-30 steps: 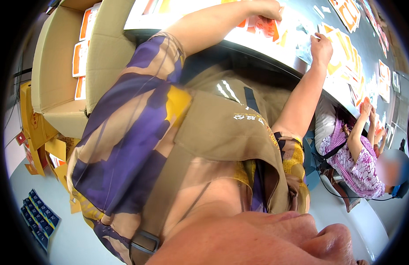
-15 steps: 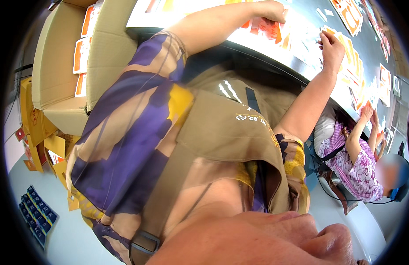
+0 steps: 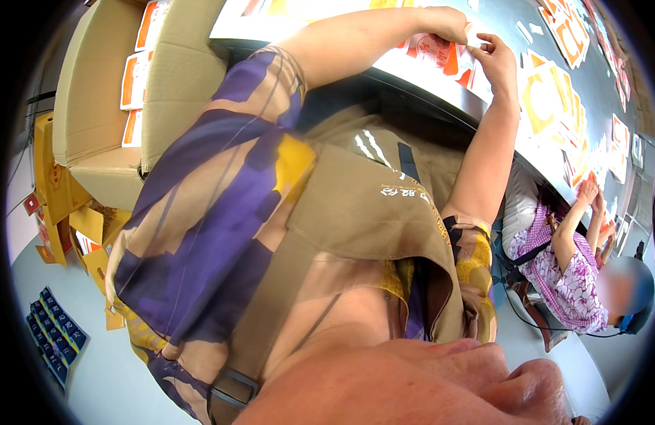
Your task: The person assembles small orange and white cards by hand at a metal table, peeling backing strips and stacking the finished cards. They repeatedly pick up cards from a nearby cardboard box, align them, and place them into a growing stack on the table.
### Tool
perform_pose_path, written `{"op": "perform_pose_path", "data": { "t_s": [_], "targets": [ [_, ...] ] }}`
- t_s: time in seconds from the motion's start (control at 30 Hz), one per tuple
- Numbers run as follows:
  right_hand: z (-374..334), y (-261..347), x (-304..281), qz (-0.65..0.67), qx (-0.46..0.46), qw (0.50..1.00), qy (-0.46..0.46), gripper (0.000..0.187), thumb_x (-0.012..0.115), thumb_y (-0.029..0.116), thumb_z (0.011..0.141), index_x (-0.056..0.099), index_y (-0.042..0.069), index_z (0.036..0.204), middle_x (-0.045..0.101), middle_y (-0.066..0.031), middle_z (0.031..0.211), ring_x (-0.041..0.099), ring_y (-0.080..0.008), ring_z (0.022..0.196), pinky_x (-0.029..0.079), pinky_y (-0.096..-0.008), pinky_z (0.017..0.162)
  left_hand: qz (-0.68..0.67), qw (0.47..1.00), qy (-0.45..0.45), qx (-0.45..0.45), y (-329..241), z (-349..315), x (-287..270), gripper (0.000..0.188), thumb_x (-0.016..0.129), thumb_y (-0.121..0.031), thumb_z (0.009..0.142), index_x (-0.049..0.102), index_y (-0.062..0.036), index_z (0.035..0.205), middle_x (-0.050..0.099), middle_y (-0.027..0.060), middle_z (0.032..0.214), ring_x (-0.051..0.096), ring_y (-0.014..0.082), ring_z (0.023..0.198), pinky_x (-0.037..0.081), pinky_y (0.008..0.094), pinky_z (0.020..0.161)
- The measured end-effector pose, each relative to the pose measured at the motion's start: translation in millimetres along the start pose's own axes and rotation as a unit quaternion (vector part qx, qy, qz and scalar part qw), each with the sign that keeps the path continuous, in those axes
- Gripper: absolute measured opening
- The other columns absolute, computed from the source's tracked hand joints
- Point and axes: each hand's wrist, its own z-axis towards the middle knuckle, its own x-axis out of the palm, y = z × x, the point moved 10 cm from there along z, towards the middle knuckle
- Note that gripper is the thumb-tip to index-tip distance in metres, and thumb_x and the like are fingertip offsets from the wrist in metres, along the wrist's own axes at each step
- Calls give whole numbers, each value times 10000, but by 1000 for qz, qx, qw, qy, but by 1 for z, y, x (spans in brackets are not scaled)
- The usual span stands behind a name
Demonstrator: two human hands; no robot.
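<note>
Shiny tabletop (image 3: pixel 589 86) is carrying a red-and-white packet (image 3: pixel 432 51) just beside the left hand (image 3: pixel 446 25). Right hand (image 3: pixel 499 64) is almost meeting it; what they are holding, I cannot tell. Packet is looking light, pliable; edges are suiting a pinch.

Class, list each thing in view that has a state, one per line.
Left hand: fingers curled, near right hand
Right hand: fingers bent
Red-printed pieces: partly hidden by left hand
Fanned orange-and-white pieces: overlapping
Large cardboard box: open
Boxed orange-and-white pieces: stacked
Yellow carton: flaps open
</note>
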Motion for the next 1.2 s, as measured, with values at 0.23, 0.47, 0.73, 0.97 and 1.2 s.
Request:
{"op": "perform_pose_path", "data": {
  "t_s": [0.23, 0.47, 0.73, 0.97, 1.2],
  "targets": [
    [9, -2, 21, -240, 33, 970, -25, 451, 630, 415, 817, 633, 47, 1077, 672, -199, 1036, 634, -366, 1001, 500, -443, 830, -132, 989, 36, 51, -9, 2, 7, 269, 570, -239, 810, 652, 6, 736, 624, 122, 599, 589, 185, 443, 476, 291, 421],
    [-4, -17, 25, 166, 101, 976, 103, 338, 676, 215, 792, 650, -56, 994, 652, -83, 795, 595, -137, 660, 476, -264, 599, -349, 936, 9, 40, -8, -13, -20, 324, 576, -299, 826, 602, -9, 684, 518, 60, 539, 477, 160, 427, 395, 316, 392],
    [12, -5, 54, 69, 36, 993, 86, 329, 677, 129, 771, 633, -88, 1015, 683, -168, 882, 681, -250, 745, 535, -339, 649, -315, 946, 48, 65, -16, -25, -24, 338, 645, -345, 743, 657, -10, 699, 557, 87, 540, 549, 185, 470, 456, 324, 456],
    [1, 3, 64, 317, 53, 939, 126, 375, 659, 65, 801, 562, -62, 1141, 632, -161, 1125, 674, -238, 955, 558, -332, 832, 18, 930, -198, 310, -63, -33, -53, 435, 635, -479, 788, 721, -54, 825, 661, 205, 890, 602, 359, 921, 481, 419, 847],
    [-10, 2, 53, 276, 45, 943, 179, 404, 641, 214, 836, 579, -62, 1125, 688, -149, 958, 685, -200, 806, 545, -295, 732, 89, 944, -152, 280, -40, -10, -38, 322, 661, -364, 765, 704, -46, 782, 655, 199, 857, 614, 366, 842, 501, 426, 769]
  ]
}}
